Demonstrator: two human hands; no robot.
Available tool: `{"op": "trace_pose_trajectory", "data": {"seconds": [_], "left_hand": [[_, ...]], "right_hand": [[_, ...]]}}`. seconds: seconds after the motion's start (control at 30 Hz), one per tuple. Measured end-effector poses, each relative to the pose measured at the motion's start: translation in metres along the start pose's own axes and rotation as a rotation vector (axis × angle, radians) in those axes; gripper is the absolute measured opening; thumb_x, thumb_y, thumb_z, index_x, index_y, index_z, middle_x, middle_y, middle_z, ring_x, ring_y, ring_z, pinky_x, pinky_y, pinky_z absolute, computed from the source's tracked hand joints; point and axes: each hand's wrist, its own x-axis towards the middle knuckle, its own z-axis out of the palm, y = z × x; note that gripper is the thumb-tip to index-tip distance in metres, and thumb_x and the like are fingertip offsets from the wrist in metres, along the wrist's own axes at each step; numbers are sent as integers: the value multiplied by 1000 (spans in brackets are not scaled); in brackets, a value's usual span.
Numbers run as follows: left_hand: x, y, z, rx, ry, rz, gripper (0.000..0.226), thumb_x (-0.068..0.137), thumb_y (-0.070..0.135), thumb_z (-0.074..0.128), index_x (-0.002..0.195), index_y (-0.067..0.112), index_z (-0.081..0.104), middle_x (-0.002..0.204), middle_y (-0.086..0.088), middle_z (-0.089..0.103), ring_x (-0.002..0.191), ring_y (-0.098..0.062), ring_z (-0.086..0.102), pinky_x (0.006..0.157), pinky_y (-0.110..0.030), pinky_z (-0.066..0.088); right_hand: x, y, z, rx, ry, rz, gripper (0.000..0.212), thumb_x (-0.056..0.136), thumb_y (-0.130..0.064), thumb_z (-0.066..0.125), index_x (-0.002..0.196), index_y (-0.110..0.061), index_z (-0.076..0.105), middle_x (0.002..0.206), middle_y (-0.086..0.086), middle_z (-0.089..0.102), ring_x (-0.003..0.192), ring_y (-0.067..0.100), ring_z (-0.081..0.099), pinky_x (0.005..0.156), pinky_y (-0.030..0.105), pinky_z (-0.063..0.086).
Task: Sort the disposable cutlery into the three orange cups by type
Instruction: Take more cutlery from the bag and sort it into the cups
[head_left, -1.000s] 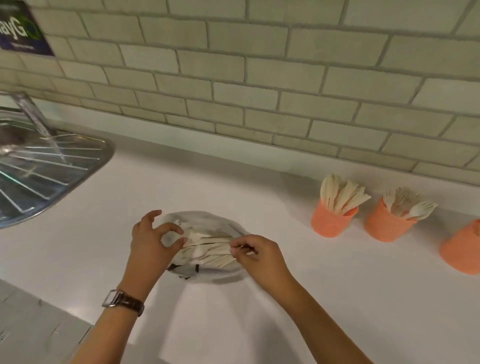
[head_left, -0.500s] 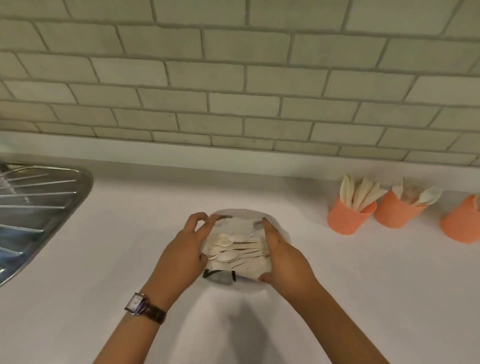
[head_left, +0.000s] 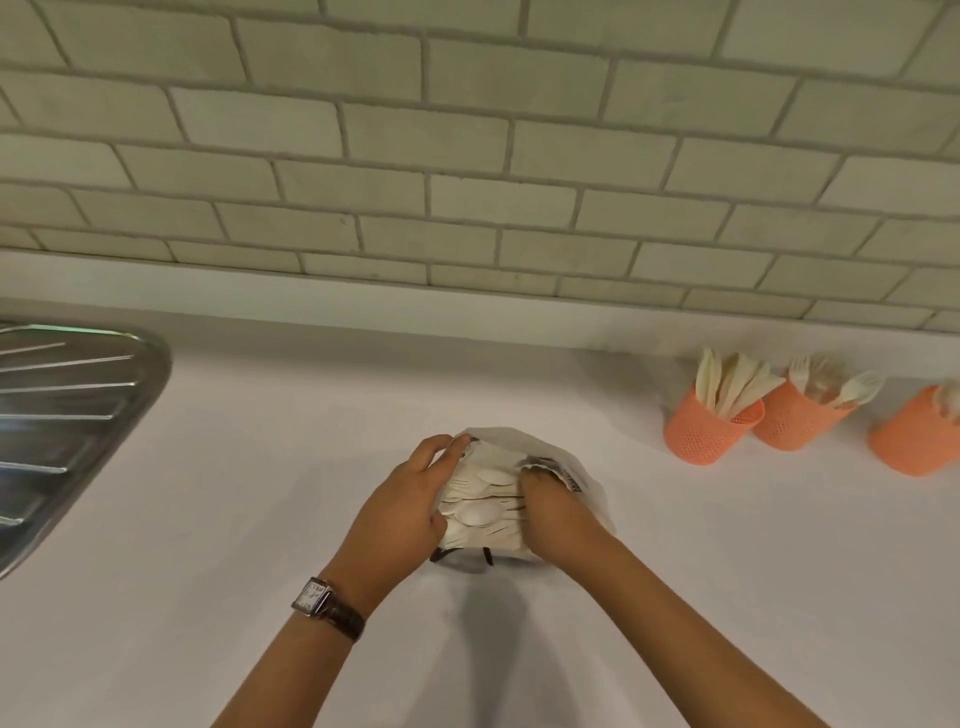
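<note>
Two hands, one pile: left hand and right hand curl round the ends of the spoon-and-fork bundle on its plastic bag, handles lying left-right. The three orange cups sit well off right, so right hand's nearer.

A wall of pale grey-green tiles laid brick-fashion, with lighter grout, fills the back. Below it a plain white upstand meets a smooth white bench. At the left a ribbed stainless-steel drainboard sits in the bench. The light is soft and warm.
</note>
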Motion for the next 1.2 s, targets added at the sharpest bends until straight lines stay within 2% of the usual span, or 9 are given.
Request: {"op": "trace_pose_trajectory", "data": {"seconds": [0.07,0.2,0.37,0.4,0.5,0.63,0.83,1.0,1.2], "left_hand": [[2,-2,0,-5,-10,0,83,77,1,46,146,36,15,145,15,23,90,-6,45,59,-3,31],[5,-2,2,-63,-8,-25,84,77,3,47,145,38,14,143,19,21,84,-5,47,60,-6,37],[12,4,8,-125,-39,-38,84,77,3,49,146,36,14,140,17,22,82,-11,55,69,-25,50],[13,4,9,-136,-42,-39,84,77,3,49,146,36,14,139,17,23,83,-13,57,71,-28,51],[14,2,11,-186,-38,-51,84,77,3,50,146,36,16,137,17,25,94,-11,56,77,-29,52],[14,-1,10,-228,-34,-42,83,77,2,52,145,37,18,132,19,26,102,-10,54,84,-29,51],[17,-2,7,-231,-22,-37,81,78,3,53,146,33,19,126,23,22,103,-10,52,87,-28,49],[21,-4,8,-220,-10,-17,80,80,5,56,146,32,19,134,15,28,103,-11,54,86,-30,50],[24,-10,1,-191,-17,-21,81,79,3,56,145,33,21,129,17,27,97,-8,50,78,-13,43]], "right_hand": [[6,2,-5,37,-62,15,59,78,-8,63,132,-9,39,129,8,52,116,24,52,92,28,44],[12,-2,1,2,-65,-59,66,70,-15,71,128,-6,41,134,13,43,119,28,47,98,32,43],[11,-22,19,-216,45,-65,71,75,-7,67,135,0,30,136,23,38,122,35,43,103,42,35],[14,-24,24,-249,97,-63,76,67,-10,75,130,2,35,128,24,47,115,36,50,100,43,38],[16,-28,23,-283,212,-89,84,19,-21,90,92,-4,50,73,13,65,66,28,66,65,35,54],[21,-24,25,-244,53,-96,56,77,-5,63,127,-1,38,124,18,52,117,32,49,101,40,34],[27,-23,33,-256,76,-49,56,81,-5,61,131,-1,36,137,21,38,127,34,39,107,42,29],[33,-24,20,-249,30,2,53,80,-9,65,127,0,42,134,19,44,127,33,41,108,40,28],[27,-19,17,-192,64,-88,39,82,2,57,119,2,48,133,23,41,120,34,45,97,39,38]]}}
